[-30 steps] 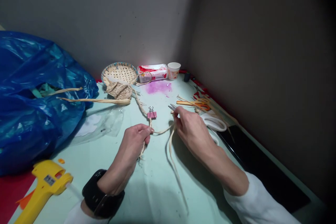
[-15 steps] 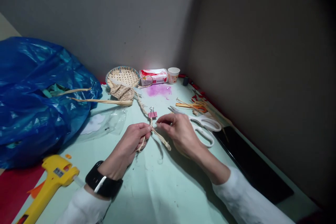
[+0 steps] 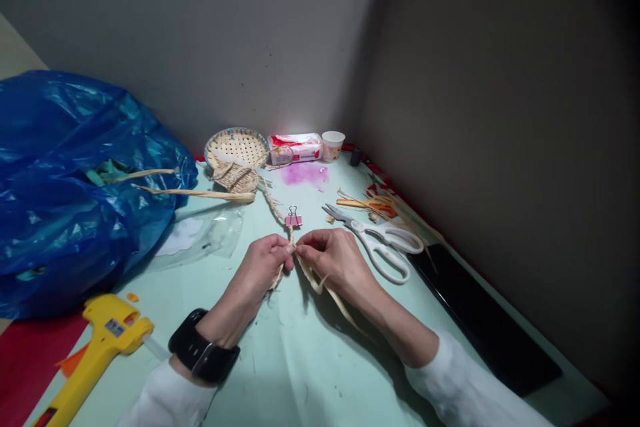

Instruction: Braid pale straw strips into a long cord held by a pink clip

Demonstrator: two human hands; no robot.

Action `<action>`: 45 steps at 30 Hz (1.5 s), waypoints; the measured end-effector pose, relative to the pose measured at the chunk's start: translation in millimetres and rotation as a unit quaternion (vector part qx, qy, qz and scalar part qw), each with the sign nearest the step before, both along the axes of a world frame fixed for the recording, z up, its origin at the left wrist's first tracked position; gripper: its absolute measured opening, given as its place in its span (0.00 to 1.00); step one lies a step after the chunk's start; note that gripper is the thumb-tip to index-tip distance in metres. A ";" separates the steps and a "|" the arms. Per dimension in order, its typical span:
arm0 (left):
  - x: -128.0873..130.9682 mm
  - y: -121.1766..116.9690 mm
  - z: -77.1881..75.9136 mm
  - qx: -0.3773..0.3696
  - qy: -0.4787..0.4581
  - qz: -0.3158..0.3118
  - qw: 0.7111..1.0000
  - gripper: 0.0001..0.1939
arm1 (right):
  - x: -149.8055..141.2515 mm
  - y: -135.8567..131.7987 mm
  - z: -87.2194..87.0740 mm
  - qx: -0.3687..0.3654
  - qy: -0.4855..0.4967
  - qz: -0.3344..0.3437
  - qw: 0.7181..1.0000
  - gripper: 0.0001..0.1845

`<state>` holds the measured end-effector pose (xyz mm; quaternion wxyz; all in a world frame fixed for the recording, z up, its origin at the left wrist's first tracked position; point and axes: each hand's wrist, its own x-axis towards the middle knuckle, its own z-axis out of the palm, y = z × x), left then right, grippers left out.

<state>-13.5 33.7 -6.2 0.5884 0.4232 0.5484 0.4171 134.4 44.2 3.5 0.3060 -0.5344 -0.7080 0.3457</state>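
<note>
A braid of pale straw-like strands runs from a coiled braided piece down to my hands. A pink binder clip grips the braid just beyond my fingers. My left hand pinches the braid's lower end, and loose strands hang below its fingers. Close beside it, my right hand is closed in a pinch on the strands at the same spot. Loose strand ends trail under the right hand toward me. White-handled scissors lie to the right of my right hand, blades apart.
A blue plastic bag bulges at left, above a yellow glue gun. Along the back stand a woven basket, a red-and-white packet and a paper cup. Orange-handled scissors and a black flat slab lie right.
My right hand has moved left from near the scissors to meet my left hand at the braid. The long strand it drew out to the right now hangs beneath it.
</note>
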 end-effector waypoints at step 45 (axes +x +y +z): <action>8.0 -4.5 3.2 0.032 0.035 0.028 0.998 0.10 | 1.2 4.0 -7.7 -0.038 0.037 0.067 0.996 0.14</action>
